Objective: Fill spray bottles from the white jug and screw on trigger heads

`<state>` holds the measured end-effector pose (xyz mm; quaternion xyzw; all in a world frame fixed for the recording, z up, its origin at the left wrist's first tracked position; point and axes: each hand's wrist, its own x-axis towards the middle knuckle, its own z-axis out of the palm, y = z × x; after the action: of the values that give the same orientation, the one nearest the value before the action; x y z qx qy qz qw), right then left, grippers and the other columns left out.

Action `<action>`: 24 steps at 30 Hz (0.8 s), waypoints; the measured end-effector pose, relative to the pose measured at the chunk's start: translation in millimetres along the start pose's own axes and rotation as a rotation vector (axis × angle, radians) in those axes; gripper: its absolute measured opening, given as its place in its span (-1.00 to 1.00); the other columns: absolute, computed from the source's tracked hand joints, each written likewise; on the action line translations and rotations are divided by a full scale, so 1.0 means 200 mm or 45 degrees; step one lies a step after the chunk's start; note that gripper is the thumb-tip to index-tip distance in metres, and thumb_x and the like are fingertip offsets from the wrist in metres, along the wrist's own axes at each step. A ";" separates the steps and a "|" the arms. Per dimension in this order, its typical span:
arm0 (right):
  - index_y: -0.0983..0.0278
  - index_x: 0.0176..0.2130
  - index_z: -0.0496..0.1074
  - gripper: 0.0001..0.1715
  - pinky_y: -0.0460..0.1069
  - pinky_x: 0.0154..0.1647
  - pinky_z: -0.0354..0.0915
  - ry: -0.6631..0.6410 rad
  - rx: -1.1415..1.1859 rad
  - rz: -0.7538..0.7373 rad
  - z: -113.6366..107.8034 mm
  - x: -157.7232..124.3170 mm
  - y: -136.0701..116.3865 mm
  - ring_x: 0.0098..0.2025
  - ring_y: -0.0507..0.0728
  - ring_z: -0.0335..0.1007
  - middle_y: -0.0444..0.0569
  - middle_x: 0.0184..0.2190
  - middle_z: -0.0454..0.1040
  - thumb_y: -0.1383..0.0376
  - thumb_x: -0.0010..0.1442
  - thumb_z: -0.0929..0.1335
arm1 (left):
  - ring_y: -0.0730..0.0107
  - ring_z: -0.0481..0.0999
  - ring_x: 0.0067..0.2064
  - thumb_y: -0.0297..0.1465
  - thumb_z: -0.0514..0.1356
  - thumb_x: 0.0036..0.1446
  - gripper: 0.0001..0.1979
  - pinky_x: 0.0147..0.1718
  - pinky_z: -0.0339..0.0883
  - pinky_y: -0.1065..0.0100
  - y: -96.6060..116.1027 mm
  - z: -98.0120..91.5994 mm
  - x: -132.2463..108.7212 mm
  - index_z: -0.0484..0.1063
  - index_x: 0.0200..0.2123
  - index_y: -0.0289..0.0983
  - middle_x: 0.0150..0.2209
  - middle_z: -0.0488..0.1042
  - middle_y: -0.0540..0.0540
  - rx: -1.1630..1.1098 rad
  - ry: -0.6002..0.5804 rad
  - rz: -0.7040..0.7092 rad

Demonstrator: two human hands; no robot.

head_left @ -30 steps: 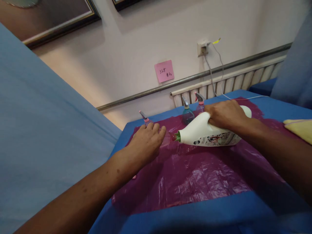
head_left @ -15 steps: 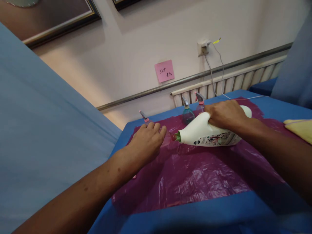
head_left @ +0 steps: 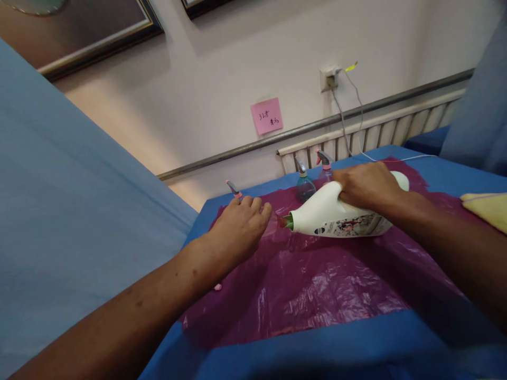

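Observation:
My right hand [head_left: 366, 186] is wrapped round the handle of a large white detergent bottle [head_left: 336, 219]. The bottle is tipped on its side over a purple plastic sheet [head_left: 317, 285], its green mouth pointing left. That mouth meets the reddish rim of a small clear bottle [head_left: 277, 222]. My left hand [head_left: 241, 229] is curled round this clear bottle and hides most of it. The grey and pink head of a spray bottle [head_left: 233, 188] pokes out just behind my left hand.
Two more small spray bottles [head_left: 304, 184] stand at the sheet's far edge by a radiator [head_left: 376, 132]. A yellow cloth [head_left: 489, 208] lies at the right. A small pink piece [head_left: 217, 287] lies under my left forearm. Blue fabric [head_left: 79, 211] rises on the left.
My left hand has crept slightly up and to the right. The white bottle and my right hand have stayed where they were.

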<state>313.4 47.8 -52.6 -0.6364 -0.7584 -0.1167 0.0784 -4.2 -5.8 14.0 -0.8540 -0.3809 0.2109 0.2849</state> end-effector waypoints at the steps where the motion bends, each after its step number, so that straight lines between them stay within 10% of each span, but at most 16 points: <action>1: 0.21 0.05 0.66 -0.58 0.10 -0.27 0.04 0.002 -0.003 -0.001 0.00 0.00 0.00 -0.19 0.30 0.58 0.22 -0.12 0.75 0.14 0.47 0.28 | -0.15 0.56 0.13 -0.48 0.30 0.24 -0.44 0.11 0.39 -0.02 0.00 0.00 0.00 0.43 0.31 -0.37 0.14 0.57 -0.39 0.002 0.001 0.004; 24: 0.20 0.06 0.69 -0.55 0.11 -0.23 0.10 0.007 0.050 -0.005 0.01 0.01 0.02 -0.20 0.33 0.58 0.21 -0.14 0.73 0.11 0.45 0.29 | -0.10 0.54 0.03 -0.54 0.24 0.24 -0.50 -0.09 0.34 0.04 -0.01 -0.06 0.04 0.47 0.26 -0.32 0.05 0.57 -0.33 0.081 0.002 0.061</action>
<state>316.3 50.2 -54.4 -0.6330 -0.7615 -0.1038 0.0928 6.9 -2.5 24.1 -0.8535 -0.3533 0.2290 0.3071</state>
